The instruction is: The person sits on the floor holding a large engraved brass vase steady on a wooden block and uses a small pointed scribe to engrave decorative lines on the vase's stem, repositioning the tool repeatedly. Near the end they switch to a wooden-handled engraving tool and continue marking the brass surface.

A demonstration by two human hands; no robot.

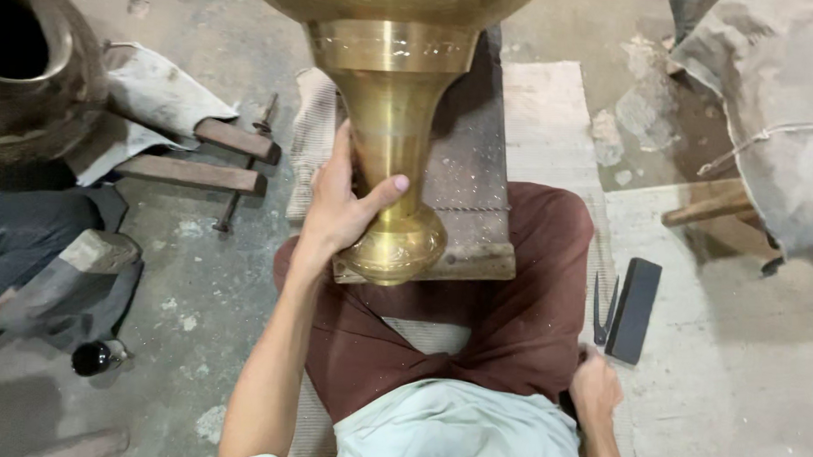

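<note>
While the brass vase (390,120) lies centre-top of frame, long axis running top to bottom w/ its foot on the wooden block (467,168), left hand (340,208) wraps its neck. Right hand (595,388), lower right, is curled near the dividers (604,309), well apart; can't tell if it holds anything.

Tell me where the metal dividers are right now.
In the head view, the dividers lie on the floor at the person's right, between the brown-clad knee and a dark rectangular block, just ahead of the right hand.
</note>
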